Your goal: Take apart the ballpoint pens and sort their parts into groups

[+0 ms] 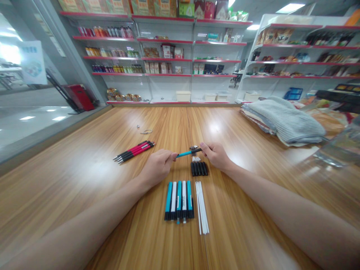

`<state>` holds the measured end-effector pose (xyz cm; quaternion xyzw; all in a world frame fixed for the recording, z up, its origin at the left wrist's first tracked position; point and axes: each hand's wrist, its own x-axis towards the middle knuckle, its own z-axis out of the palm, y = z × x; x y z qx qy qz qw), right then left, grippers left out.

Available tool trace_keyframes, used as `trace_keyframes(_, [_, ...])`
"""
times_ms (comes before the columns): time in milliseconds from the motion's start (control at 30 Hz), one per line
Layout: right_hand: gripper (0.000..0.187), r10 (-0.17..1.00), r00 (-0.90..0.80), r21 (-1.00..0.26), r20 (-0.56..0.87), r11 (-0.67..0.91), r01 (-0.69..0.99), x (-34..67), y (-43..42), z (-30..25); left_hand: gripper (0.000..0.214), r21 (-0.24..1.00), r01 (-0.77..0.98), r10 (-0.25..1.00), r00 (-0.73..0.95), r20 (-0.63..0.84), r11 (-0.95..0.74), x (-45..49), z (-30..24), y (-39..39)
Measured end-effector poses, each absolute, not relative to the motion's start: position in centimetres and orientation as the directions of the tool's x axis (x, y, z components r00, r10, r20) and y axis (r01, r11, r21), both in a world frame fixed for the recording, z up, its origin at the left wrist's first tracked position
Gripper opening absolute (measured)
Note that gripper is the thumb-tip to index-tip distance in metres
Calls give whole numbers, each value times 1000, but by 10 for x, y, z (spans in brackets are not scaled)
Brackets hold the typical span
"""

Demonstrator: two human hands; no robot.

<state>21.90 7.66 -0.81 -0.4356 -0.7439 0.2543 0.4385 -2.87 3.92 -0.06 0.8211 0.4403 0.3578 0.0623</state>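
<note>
A blue and black pen [184, 154] is held nearly level above the table between my two hands. My left hand [159, 165] is closed around its blue end. At the black end, my right hand [215, 154] pinches with thumb and fingers. Just below lie several short black grips [199, 169], with small white pieces [196, 159] and tiny metal parts [194, 147] behind them. Nearer to me, blue and white pen barrels [179, 197] form a row beside thin white refills [201, 210]. Left of my hands rest several red and black pens [134, 152].
A whitish band [146, 131] and a small shiny bit [137, 126] lie at the back left of the wooden table [112, 225]. Folded striped cloth [287, 118] and a clear container [337, 146] occupy the right side. Stocked shelves [165, 59] stand beyond.
</note>
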Motion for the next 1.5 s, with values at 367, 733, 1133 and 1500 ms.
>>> trace_keyframes(367, [37, 867, -86, -675, 490, 440, 592, 232, 92, -8, 44, 589, 714, 890, 106, 443, -378, -31, 1, 40])
trace_keyframes(733, [18, 865, -165, -414, 473, 384, 826, 240, 135, -14, 45, 639, 691, 896, 29, 443, -338, -31, 3, 41])
trace_keyframes(1133, [20, 778, -392, -340, 491, 586, 736, 241, 131, -14, 46, 649, 683, 901, 31, 433, -335, -30, 1, 43])
trace_keyframes(1500, [24, 786, -377, -416, 490, 591, 691, 239, 132, -16, 45, 655, 677, 900, 26, 436, -336, -30, 2, 42])
